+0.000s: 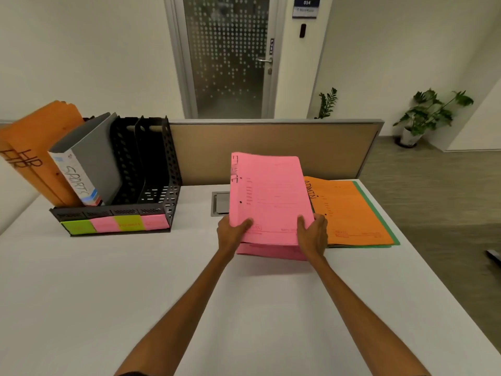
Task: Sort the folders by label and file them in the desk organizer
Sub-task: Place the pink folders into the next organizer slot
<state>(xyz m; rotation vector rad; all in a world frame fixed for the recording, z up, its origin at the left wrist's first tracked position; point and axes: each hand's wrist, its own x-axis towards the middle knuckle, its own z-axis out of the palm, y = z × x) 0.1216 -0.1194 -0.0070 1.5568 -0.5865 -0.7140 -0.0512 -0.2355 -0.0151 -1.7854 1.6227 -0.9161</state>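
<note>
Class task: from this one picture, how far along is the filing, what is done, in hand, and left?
Done: orange HR folders and the grey SPORTS binder stand in the organizer. In hand: both hands, left and right, grip the pink folders. Left: the orange ADMIN folder, a green one beneath.

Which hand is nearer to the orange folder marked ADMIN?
Right. The right hand grips the pink folder beside the orange folder, at its left edge; the left hand holds the pink folder's far side.
</note>
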